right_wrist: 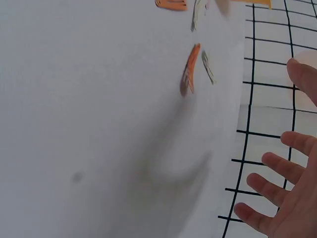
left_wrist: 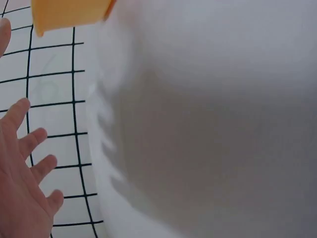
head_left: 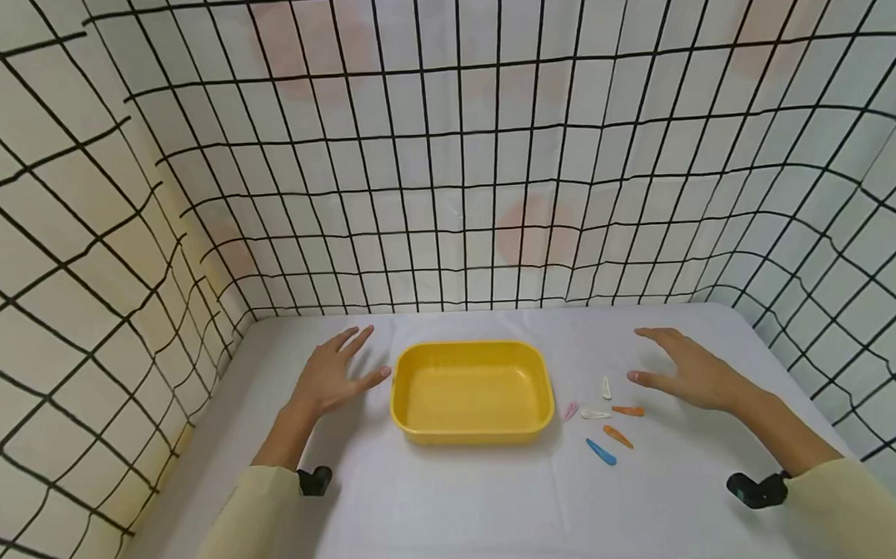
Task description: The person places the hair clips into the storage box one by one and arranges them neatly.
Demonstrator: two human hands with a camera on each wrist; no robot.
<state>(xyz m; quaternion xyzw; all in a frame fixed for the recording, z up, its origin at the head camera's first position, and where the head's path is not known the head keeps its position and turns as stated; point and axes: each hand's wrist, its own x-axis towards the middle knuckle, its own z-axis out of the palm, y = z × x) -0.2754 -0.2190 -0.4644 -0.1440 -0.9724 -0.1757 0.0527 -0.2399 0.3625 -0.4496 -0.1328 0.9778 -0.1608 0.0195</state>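
Note:
A yellow rectangular tub (head_left: pixel 473 436) stands in the middle of the white table. Just off its left wall, my left hand (head_left: pixel 331 382) hovers with spread fingers and holds nothing. Several snap hair clips lie flat to the right of the tub: a pink clip (head_left: pixel 570 411), a white clip (head_left: pixel 595 414), another white clip (head_left: pixel 606 388), an orange clip (right_wrist: pixel 191 68), a second orange clip (head_left: pixel 617 436) and a blue clip (head_left: pixel 601 452). Beyond them on the right, my right hand (head_left: pixel 696 374) is raised above the cloth, fingers extended and nothing in its grasp.
White cloth (head_left: pixel 458 512) covers the table. White walls with a black grid (head_left: pixel 443 159) rise behind it and at both sides. Each wrist carries a small black camera, such as the right one (head_left: pixel 757 490).

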